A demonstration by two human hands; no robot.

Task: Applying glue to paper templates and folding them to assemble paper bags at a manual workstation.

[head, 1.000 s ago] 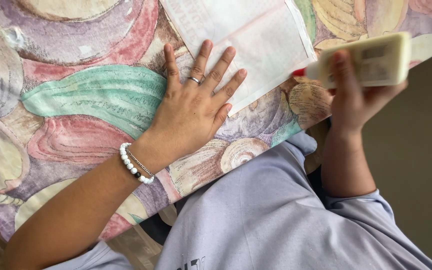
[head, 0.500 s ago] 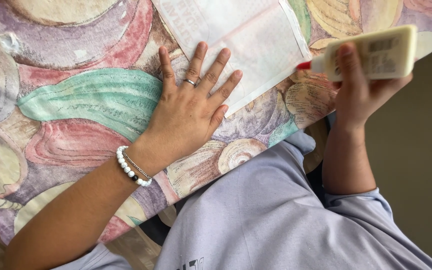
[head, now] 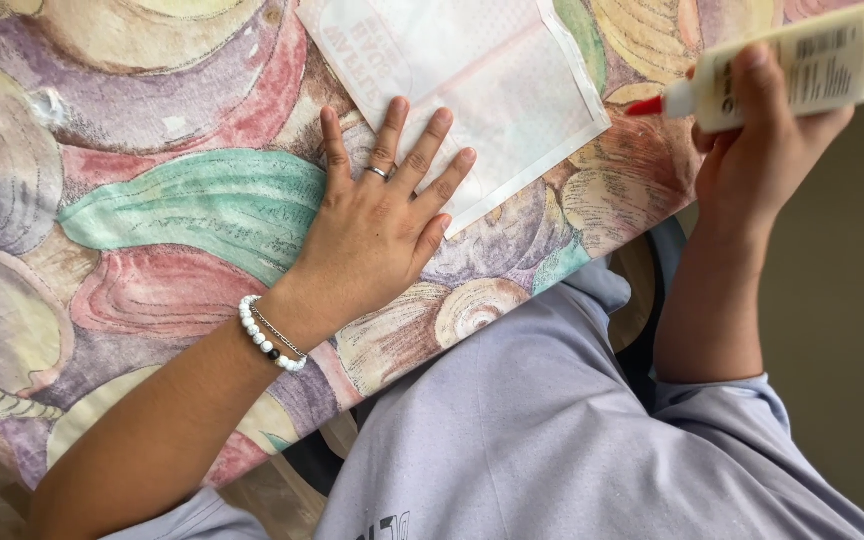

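My left hand (head: 377, 220) lies flat with fingers spread, fingertips pressing the near edge of a white sheet of paper (head: 497, 95) on the table. It wears a ring and a white bead bracelet. My right hand (head: 757, 145) grips a cream-coloured glue bottle (head: 797, 65) with a red nozzle, held sideways above the table's right edge, the nozzle pointing left toward the paper and hanging clear of it.
The table (head: 172, 200) is covered by a cloth with large pastel shell shapes in green, pink, purple and yellow. Its edge runs diagonally from lower left to upper right. My lap in a lilac shirt (head: 552, 440) is below it.
My right hand has lifted the glue bottle up and to the right, away from the paper's edge. My left hand stays pressed on the paper.
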